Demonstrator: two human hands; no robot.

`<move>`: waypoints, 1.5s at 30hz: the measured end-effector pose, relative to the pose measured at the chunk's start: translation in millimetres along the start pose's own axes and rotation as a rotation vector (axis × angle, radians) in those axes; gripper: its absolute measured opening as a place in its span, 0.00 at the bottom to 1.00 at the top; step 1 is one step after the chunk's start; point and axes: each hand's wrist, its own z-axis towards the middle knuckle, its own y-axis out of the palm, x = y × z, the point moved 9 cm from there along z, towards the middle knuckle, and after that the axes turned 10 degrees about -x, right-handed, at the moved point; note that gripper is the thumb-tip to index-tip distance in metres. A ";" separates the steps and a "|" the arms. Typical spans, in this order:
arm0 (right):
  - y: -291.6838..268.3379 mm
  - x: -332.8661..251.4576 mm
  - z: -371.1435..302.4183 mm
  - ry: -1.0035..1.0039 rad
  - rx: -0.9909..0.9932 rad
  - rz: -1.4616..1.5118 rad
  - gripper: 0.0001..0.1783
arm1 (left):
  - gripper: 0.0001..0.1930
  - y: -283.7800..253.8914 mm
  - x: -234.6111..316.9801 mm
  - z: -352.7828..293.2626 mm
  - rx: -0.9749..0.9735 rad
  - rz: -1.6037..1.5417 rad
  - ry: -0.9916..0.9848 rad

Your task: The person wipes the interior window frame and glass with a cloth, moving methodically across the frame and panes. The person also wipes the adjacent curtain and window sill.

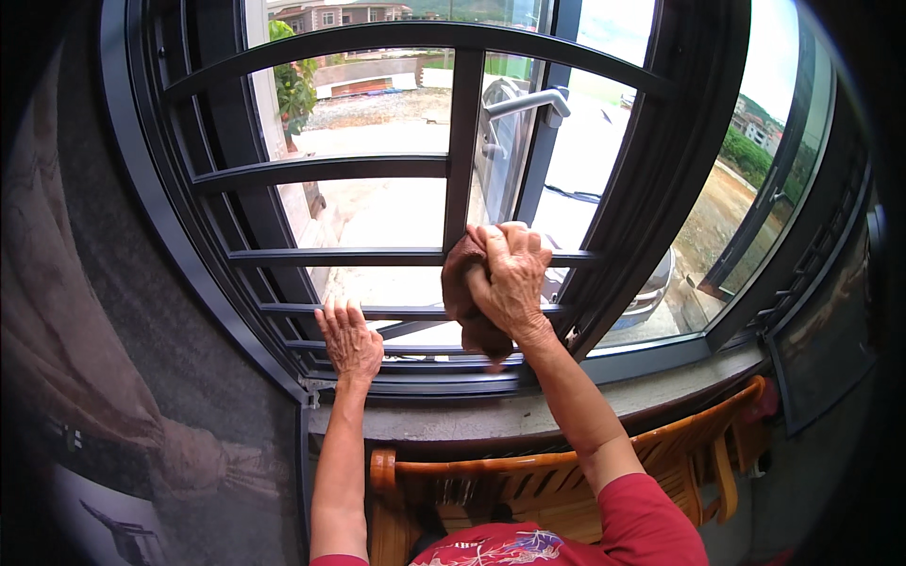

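While the right hand (511, 275) presses a brown cloth (464, 292) against the dark window grille (462, 160), fingers clamped on its bunched top, the left hand (350, 341) lies flat, fingers together, on a lower bar; the cloth looks soft, light, best gripped bunched

Soft brown cloth (464, 292), matt metal bars (377, 256)
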 end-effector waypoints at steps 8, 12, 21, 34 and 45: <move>-11.7 34.4 -12.2 -0.050 -0.058 -0.010 0.21 | 0.35 -0.1 -4.2 -2.0 -0.014 0.004 0.003; -19.9 30.6 -16.8 -0.016 -0.058 -0.004 0.19 | 0.35 3.0 0.8 -0.7 -0.015 0.008 0.005; -12.3 23.9 -9.3 -0.178 -0.147 -0.041 0.19 | 0.36 -5.2 -3.3 -1.8 0.036 -0.017 0.014; -26.9 37.7 -20.7 -0.019 -0.022 -0.162 0.12 | 0.36 -7.2 7.3 -0.5 0.073 -0.044 0.040; 52.5 45.9 -108.5 0.164 -1.011 0.247 0.15 | 0.39 -8.9 2.1 -0.4 -0.036 -0.072 0.009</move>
